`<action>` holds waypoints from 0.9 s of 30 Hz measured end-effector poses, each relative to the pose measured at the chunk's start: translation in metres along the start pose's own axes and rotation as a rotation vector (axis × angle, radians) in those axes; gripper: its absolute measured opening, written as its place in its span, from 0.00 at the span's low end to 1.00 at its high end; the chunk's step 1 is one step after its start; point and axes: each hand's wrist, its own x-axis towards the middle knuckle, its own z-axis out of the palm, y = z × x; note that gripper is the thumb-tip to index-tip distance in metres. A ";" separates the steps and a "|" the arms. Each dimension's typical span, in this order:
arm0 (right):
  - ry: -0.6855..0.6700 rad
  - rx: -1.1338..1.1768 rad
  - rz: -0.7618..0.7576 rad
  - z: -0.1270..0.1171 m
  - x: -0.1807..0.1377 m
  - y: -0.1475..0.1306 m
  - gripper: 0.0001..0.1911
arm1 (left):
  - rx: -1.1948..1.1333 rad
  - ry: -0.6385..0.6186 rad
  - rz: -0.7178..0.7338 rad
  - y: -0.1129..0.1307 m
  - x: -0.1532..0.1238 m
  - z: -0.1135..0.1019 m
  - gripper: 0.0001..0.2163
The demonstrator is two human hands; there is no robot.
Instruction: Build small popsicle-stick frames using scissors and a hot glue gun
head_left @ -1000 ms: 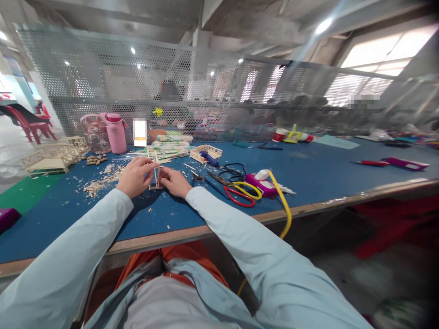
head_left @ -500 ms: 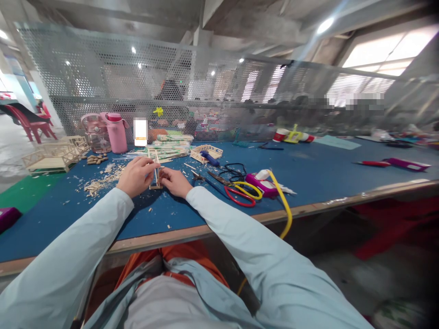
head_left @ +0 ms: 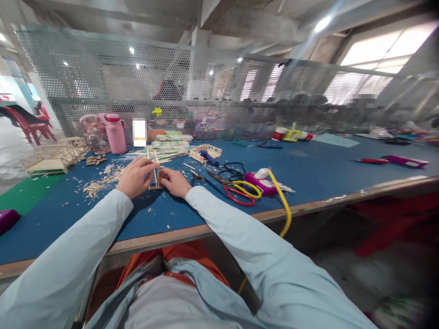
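Note:
A small frame of thin wooden sticks (head_left: 156, 177) stands upright on the blue table (head_left: 308, 178) between my hands. My left hand (head_left: 134, 177) pinches its upper part with fingers closed. My right hand (head_left: 174, 182) holds the frame's right side near its base, fingers curled. Wood chips and stick offcuts (head_left: 99, 180) lie scattered to the left of my left hand.
Red and yellow scissors (head_left: 240, 192), a glue gun with a yellow cord (head_left: 270, 183), pliers (head_left: 209, 159) and stick bundles (head_left: 169, 145) lie right and behind. Pink bottles (head_left: 109, 132) and finished stick models (head_left: 51, 157) stand far left. A perforated metal screen (head_left: 103, 82) backs the table.

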 end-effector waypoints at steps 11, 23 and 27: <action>0.004 -0.010 0.040 -0.001 0.000 -0.006 0.02 | -0.320 0.193 -0.474 0.001 0.000 -0.002 0.16; 0.004 -0.007 0.015 -0.002 -0.002 -0.007 0.03 | -0.458 -0.251 -0.613 -0.001 -0.004 -0.002 0.10; 0.004 -0.026 0.018 -0.003 -0.003 -0.009 0.03 | -0.440 -0.407 -0.547 -0.003 -0.007 0.002 0.12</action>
